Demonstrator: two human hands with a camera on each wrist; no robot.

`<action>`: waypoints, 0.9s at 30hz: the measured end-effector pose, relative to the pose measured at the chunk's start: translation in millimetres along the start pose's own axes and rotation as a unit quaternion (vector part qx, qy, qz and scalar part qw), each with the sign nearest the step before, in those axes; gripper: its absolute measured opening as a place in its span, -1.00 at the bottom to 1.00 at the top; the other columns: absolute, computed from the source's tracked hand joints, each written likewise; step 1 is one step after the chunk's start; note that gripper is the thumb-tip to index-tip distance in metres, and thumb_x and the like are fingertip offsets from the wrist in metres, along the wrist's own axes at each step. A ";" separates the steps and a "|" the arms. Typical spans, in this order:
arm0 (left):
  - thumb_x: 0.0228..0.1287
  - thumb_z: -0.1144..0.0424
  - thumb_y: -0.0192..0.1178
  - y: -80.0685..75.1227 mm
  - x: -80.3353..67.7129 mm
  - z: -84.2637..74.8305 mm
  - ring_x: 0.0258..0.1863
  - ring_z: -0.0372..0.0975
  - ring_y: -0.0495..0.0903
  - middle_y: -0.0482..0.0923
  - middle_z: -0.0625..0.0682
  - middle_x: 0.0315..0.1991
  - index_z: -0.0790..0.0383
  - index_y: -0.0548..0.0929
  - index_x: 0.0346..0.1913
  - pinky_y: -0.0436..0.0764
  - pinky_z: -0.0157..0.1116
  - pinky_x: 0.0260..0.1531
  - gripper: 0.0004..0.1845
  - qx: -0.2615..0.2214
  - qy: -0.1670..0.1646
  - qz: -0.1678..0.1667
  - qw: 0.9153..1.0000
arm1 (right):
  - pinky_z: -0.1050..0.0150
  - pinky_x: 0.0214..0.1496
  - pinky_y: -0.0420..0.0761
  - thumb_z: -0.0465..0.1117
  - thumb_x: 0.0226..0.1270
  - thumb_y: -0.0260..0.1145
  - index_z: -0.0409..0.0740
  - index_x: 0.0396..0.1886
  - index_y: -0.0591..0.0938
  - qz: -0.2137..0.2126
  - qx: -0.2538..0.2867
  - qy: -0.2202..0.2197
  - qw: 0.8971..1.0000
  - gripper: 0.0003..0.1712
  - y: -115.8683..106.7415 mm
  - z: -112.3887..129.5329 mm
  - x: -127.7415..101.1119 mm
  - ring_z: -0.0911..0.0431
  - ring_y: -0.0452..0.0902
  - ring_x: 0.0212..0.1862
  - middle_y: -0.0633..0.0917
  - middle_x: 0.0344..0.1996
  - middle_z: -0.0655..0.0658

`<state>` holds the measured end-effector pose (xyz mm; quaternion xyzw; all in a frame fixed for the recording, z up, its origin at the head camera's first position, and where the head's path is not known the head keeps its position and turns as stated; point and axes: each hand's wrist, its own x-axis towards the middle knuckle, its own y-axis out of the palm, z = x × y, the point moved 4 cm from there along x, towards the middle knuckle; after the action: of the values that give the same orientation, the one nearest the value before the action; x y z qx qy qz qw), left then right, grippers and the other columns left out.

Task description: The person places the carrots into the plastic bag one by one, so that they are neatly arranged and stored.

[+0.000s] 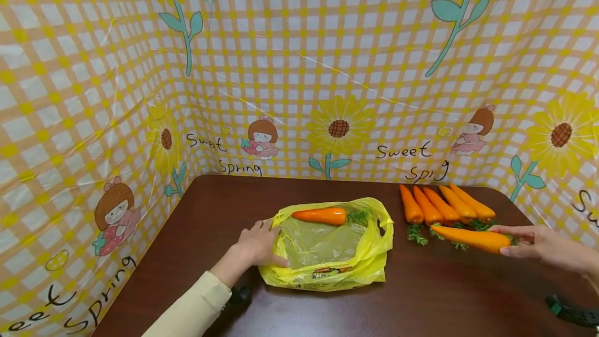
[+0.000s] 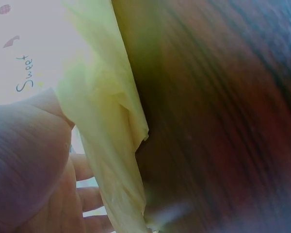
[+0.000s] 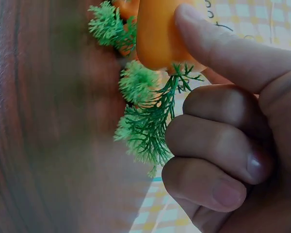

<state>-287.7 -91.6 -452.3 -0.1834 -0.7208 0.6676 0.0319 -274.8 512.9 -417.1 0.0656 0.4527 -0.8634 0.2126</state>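
Head view: right hand (image 1: 538, 246) pinches carrot (image 1: 470, 238), lying at 3 o'clock from yellow bag (image 1: 327, 246); left hand (image 1: 257, 246) grips bag's edge

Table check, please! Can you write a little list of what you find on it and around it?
Surface: dark brown table.
Job's things: yellow bag lying open with one carrot inside; five carrots in a row; another carrot in hand.
Clutter: black objects at the near edge, unclear.
Hands: left hand holds the bag's edge; right hand holds the carrot's leafy end.
Cables: nothing seen.
Surroundings: yellow checked sunflower cloth on three sides.
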 end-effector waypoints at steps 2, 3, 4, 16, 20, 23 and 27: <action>0.03 -0.47 0.32 -0.4 0.3 -0.6 0.51 0.09 0.21 0.18 0.16 0.55 0.08 0.33 0.52 0.39 0.18 0.28 0.08 0.002 -0.001 0.000 1.000 | 0.27 -0.34 0.49 -0.04 0.57 0.16 -0.08 0.56 0.29 -0.014 -0.027 -0.007 1.000 -0.34 -2.8 7.6 -1.0 0.32 0.45 -0.32 0.70 -0.08 -0.25; 0.03 -0.48 0.31 -0.4 0.6 -0.7 0.51 0.09 0.20 0.17 0.16 0.55 0.07 0.32 0.53 0.38 0.18 0.28 0.08 0.002 -0.002 0.001 1.000 | 0.28 -0.34 0.48 -0.04 0.57 0.16 -0.08 0.56 0.29 -0.019 -0.036 -0.013 0.999 -0.35 -3.6 11.4 -1.1 0.34 0.43 -0.33 0.70 -0.09 -0.26; 0.03 -0.48 0.31 -0.3 0.9 -0.8 0.52 0.09 0.20 0.17 0.16 0.55 0.07 0.31 0.53 0.38 0.18 0.28 0.08 0.002 -0.003 0.002 1.000 | 0.29 -0.37 0.46 -0.04 0.57 0.17 0.04 0.54 0.32 -0.023 -0.037 -0.016 0.999 -0.38 -3.9 15.0 -1.3 0.35 0.39 -0.38 0.70 -0.08 -0.25; 0.02 -0.47 0.32 -0.6 -2.4 -1.4 0.51 0.11 0.21 0.17 0.17 0.55 0.08 0.33 0.52 0.38 0.19 0.28 0.08 0.000 -0.001 0.001 1.000 | 0.19 -0.26 0.56 -0.02 0.54 0.21 -0.46 0.47 0.28 -0.043 -0.068 -0.024 0.996 -0.24 -6.9 51.0 3.4 0.10 0.57 -0.08 0.61 0.13 -0.51; 0.03 -0.47 0.32 -1.4 -2.6 -1.5 0.50 0.12 0.21 0.18 0.18 0.55 0.08 0.34 0.51 0.38 0.20 0.27 0.07 -0.001 0.002 -0.001 1.000 | 0.29 -0.50 0.45 -0.09 0.53 0.22 -0.20 0.49 0.36 -0.045 -0.029 -0.054 0.997 -0.36 -8.4 63.7 5.4 0.30 0.39 -0.51 0.63 -0.50 -0.07; 0.02 -0.46 0.33 -1.5 -2.0 -1.4 0.49 0.12 0.22 0.19 0.18 0.54 0.09 0.35 0.51 0.39 0.20 0.26 0.07 0.002 0.003 -0.003 1.000 | 0.26 -0.60 0.31 -0.10 0.54 0.22 0.06 0.46 0.37 -0.041 -0.009 -0.065 0.997 -0.44 -10.3 73.4 6.5 0.28 0.18 -0.63 0.30 -0.69 0.09; 0.02 -0.46 0.33 -0.6 -1.0 -1.1 0.49 0.12 0.23 0.19 0.18 0.54 0.08 0.35 0.51 0.40 0.20 0.25 0.07 0.004 0.003 -0.002 1.000 | 0.26 -0.61 0.29 -0.08 0.54 0.21 -0.05 0.50 0.33 -0.035 -0.009 -0.061 0.997 -0.39 -11.8 86.0 7.3 0.30 0.09 -0.66 0.22 -0.69 0.14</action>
<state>-286.5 -91.0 -451.5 -0.1833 -0.7182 0.6702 0.0361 -279.7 446.9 -360.4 -0.0052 0.4488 -0.8685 0.2103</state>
